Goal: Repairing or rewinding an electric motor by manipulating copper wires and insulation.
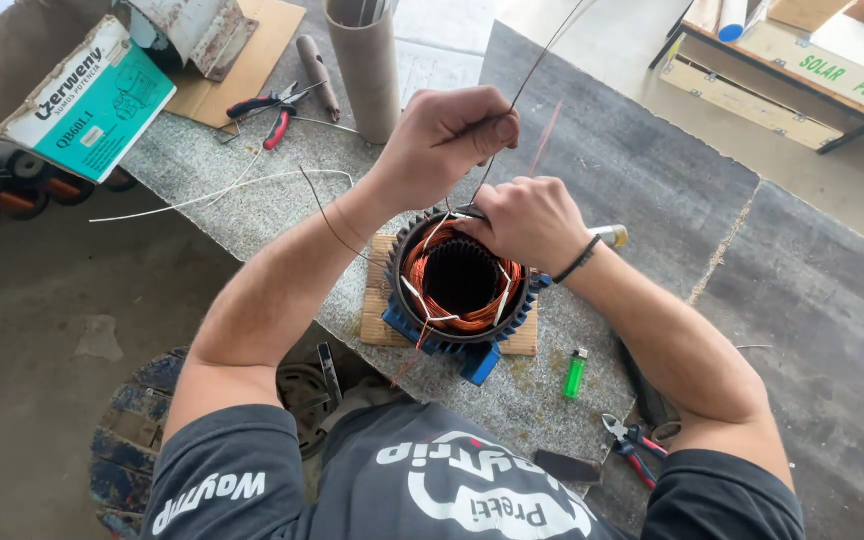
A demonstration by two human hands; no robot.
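Speckled stone counter (542,390) carries wooden board (377,300), green lighter (575,374), two pliers (270,106) (635,445), cardboard tube (366,70).

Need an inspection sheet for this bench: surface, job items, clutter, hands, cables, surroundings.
Surface: grey speckled slab, dusty.
Job's things: blue motor housing with copper windings, standing on a wooden block.
Clutter: green lighter, red pliers, second pliers, cardboard tube, teal box.
Hands: left hand pinches a thin wire; right hand rests on the housing rim, grip closed.
Cables: loose white wire.
Surroundings: concrete floor, wooden bench.
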